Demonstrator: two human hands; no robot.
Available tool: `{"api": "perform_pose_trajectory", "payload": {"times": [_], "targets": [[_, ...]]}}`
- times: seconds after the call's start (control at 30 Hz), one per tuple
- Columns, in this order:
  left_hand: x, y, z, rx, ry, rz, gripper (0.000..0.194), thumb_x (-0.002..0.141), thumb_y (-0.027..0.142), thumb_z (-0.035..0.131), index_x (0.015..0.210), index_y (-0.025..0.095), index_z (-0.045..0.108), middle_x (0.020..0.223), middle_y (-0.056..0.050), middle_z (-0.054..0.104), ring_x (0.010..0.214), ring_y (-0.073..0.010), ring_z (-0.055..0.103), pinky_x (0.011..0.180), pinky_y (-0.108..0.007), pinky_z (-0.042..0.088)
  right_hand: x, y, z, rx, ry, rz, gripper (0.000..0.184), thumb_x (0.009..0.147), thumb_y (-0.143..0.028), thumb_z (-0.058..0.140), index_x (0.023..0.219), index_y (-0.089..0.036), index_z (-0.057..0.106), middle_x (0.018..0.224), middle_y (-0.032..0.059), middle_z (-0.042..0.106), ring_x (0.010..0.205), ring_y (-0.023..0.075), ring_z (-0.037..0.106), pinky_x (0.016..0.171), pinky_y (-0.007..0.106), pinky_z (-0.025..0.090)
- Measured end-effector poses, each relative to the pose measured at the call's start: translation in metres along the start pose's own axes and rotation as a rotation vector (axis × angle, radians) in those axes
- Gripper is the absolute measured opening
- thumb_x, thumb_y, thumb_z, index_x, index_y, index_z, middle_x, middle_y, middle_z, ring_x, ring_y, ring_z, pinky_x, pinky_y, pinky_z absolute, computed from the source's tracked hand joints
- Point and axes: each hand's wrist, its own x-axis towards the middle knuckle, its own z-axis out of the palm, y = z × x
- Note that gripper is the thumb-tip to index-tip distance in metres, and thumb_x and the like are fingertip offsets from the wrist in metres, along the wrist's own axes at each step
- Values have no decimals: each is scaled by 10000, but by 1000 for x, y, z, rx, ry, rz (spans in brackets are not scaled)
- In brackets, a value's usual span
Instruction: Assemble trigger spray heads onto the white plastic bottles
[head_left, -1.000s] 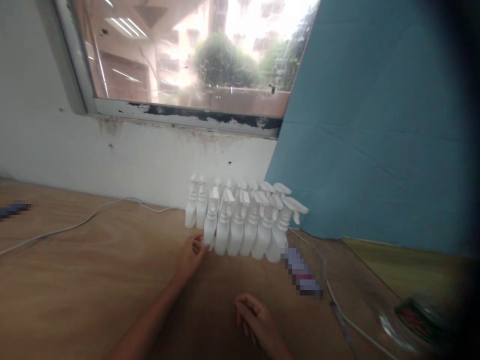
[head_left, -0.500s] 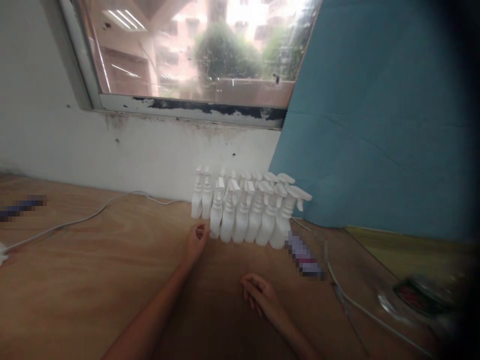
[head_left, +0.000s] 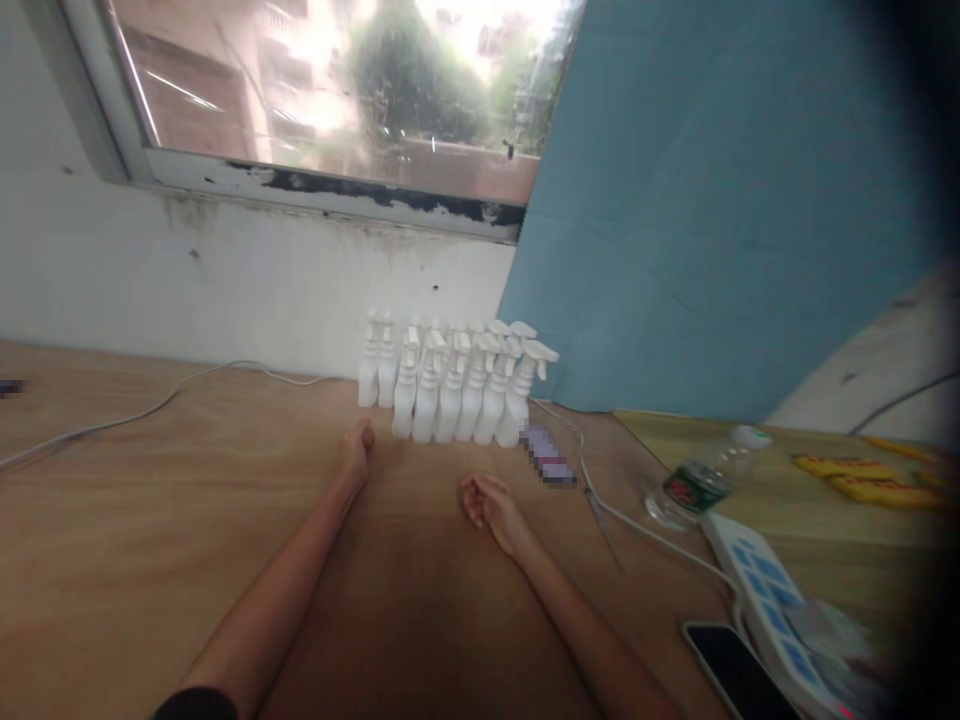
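My left hand (head_left: 358,450) rests on the table with its fingers curled into a loose fist. Nothing shows in it. Just ahead and to its right stand white spray bottles (head_left: 450,405), several of them upright and packed in rows, with trigger heads on top. A narrow gap separates the hand from the front bottles. My right hand (head_left: 495,510) lies nearer to me, below the right half of the group, its fingers bent inward and no object visible in them. It touches none of the bottles. The back row is partly hidden by the front one.
Right of the bottles lies a blurred-out purple item (head_left: 550,455). Farther right are a clear plastic bottle (head_left: 694,490), a white power strip (head_left: 765,590), a phone (head_left: 739,670) and yellow packets (head_left: 885,482). White cables (head_left: 660,540) cross the table. Behind are a wall, window and blue sheet (head_left: 675,220).
The camera has turned right and down, bringing the phone, power strip and yellow packets into view. My left hand has curled tighter. The bottles keep their arrangement.
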Motion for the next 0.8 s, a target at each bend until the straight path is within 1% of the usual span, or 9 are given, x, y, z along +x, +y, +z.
{"api": "perform_pose_trajectory", "payload": {"times": [0.13, 0.23, 0.33, 0.47, 0.53, 0.6, 0.67, 0.73, 0.8], "targets": [[-4, 6, -4, -76, -24, -47, 375, 937, 414, 496, 679, 141, 485, 513, 95, 340, 381, -33, 250, 381, -171, 259, 2, -8, -11, 91, 36, -16, 367, 802, -543, 554, 814, -183, 628, 645, 20, 597, 498, 117, 518, 414, 213, 348], [-9, 10, -7, -110, -83, -85, 434, 931, 420, 493, 592, 163, 404, 466, 112, 234, 365, -37, 170, 373, -181, 213, 3, -9, -14, 81, 38, -32, 364, 803, -533, 555, 807, -178, 634, 649, 25, 601, 499, 120, 517, 430, 220, 352], [-13, 13, -9, -125, -147, -107, 463, 929, 418, 490, 557, 176, 359, 448, 116, 197, 359, -42, 161, 377, -187, 221, 3, -5, -9, 9, 36, -71, 377, 806, -543, 552, 812, -175, 633, 648, 25, 596, 491, 125, 511, 423, 224, 344], [-15, 10, -9, -118, -201, -120, 426, 937, 416, 492, 606, 155, 429, 467, 110, 275, 360, -35, 226, 381, -175, 268, 1, 4, 1, -185, 30, -138, 341, 799, -516, 590, 787, -179, 643, 664, 20, 605, 524, 134, 526, 459, 234, 376], [-14, 7, -9, -101, -216, -128, 384, 939, 407, 497, 665, 139, 484, 499, 98, 343, 371, -30, 269, 379, -166, 281, -1, 8, 6, -317, 23, -179, 274, 791, -458, 621, 780, -186, 662, 682, 16, 613, 589, 150, 550, 542, 256, 426], [-13, 5, -9, -78, -225, -135, 342, 939, 396, 502, 730, 127, 524, 541, 83, 405, 389, -29, 314, 380, -160, 299, -3, 8, 10, -457, 14, -231, 178, 784, -372, 636, 778, -199, 679, 769, 23, 632, 750, 182, 586, 710, 304, 464], [-12, 2, -9, -53, -230, -138, 309, 939, 385, 506, 787, 120, 548, 584, 67, 452, 413, -31, 359, 392, -159, 327, -2, 8, 14, -587, 6, -284, 81, 757, -266, 641, 794, -216, 692, 936, 37, 639, 976, 217, 564, 914, 361, 409], [-11, 1, -9, -30, -233, -137, 286, 938, 377, 510, 831, 117, 561, 623, 53, 486, 439, -36, 398, 407, -161, 356, 2, 8, 17, -703, 7, -317, 188, 693, -161, 643, 859, -229, 698, 1098, 45, 608, 1134, 244, 492, 1028, 406, 313], [-10, 0, -9, -11, -235, -136, 270, 938, 369, 514, 861, 115, 567, 653, 43, 509, 461, -41, 426, 421, -164, 378, 7, 9, 21, -805, 12, -323, 367, 620, -90, 641, 953, -236, 689, 1204, 59, 568, 1194, 268, 446, 1055, 440, 271]]}}
